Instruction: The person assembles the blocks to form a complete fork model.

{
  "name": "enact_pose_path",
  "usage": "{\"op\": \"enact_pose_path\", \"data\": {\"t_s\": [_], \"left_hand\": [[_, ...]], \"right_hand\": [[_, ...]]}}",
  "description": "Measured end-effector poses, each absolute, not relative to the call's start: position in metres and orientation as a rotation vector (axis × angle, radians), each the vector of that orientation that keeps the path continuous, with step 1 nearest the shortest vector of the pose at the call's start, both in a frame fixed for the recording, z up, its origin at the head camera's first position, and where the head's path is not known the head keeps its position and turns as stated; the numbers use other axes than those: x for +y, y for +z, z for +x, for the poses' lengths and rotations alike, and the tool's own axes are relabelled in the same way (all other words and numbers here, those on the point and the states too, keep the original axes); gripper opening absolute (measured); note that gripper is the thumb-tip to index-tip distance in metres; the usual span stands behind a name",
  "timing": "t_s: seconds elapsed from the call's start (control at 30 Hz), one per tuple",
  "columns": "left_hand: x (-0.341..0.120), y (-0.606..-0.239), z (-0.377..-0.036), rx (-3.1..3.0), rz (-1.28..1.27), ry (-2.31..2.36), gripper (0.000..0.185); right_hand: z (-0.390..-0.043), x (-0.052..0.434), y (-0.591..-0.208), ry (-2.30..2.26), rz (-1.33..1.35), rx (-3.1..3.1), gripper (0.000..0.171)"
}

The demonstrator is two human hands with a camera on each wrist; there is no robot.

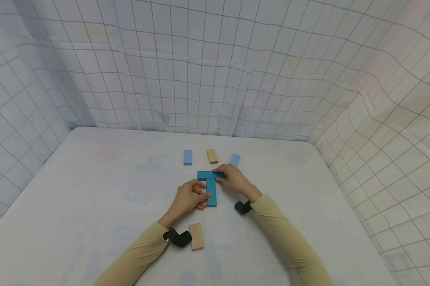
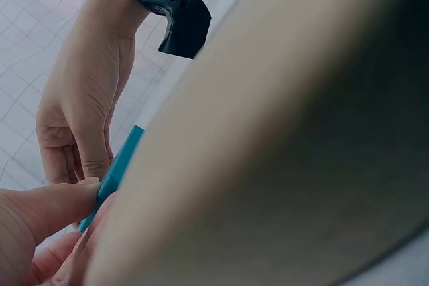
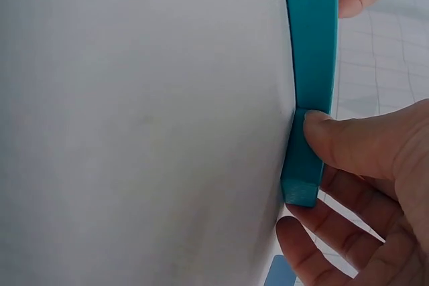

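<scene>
Two long teal blocks lie on the white tabletop in a T shape in the head view. The crosswise block [image 1: 205,175] touches the far end of the lengthwise block [image 1: 211,188]. My left hand [image 1: 188,197] is at the left side of the lengthwise block, with its thumb on it and the other fingers curled beside it. My right hand [image 1: 235,180] pinches the right end of the crosswise block; in the right wrist view its thumb [image 3: 328,135] presses one side and fingers are at the other. My own arm covers much of the left wrist view.
Behind the T lie a blue block [image 1: 188,157], a small yellowish wooden block [image 1: 212,156] and another blue block [image 1: 235,159], partly behind my right hand. A pale wooden block [image 1: 196,236] lies beside my left wrist. Grid-patterned curtains [image 1: 200,71] surround the table.
</scene>
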State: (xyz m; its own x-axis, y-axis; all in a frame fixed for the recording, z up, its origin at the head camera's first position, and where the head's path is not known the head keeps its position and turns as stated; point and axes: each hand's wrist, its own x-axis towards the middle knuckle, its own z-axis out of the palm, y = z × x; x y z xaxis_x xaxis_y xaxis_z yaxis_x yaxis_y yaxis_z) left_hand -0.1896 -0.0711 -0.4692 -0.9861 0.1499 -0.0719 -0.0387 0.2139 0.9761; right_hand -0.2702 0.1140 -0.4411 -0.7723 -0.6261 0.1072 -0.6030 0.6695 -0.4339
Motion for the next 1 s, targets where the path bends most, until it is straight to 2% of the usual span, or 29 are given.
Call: {"op": "enact_pose_path", "data": {"t_s": [0.2, 0.73, 1.0], "left_hand": [[-0.072, -0.47, -0.191, 2.357, 0.188, 1.854, 0.041], [-0.069, -0.466, -0.189, 2.472, 0.262, 1.694, 0.038], [-0.067, -0.461, -0.19, 2.703, 0.415, 1.465, 0.036]], "right_hand": [[-0.27, 0.114, -0.44, -0.727, -1.048, 2.811, 0.033], [-0.269, 0.115, -0.441, -0.734, -1.034, 2.812, 0.033], [-0.269, 0.115, -0.441, -0.742, -1.046, 2.796, 0.034]]}}
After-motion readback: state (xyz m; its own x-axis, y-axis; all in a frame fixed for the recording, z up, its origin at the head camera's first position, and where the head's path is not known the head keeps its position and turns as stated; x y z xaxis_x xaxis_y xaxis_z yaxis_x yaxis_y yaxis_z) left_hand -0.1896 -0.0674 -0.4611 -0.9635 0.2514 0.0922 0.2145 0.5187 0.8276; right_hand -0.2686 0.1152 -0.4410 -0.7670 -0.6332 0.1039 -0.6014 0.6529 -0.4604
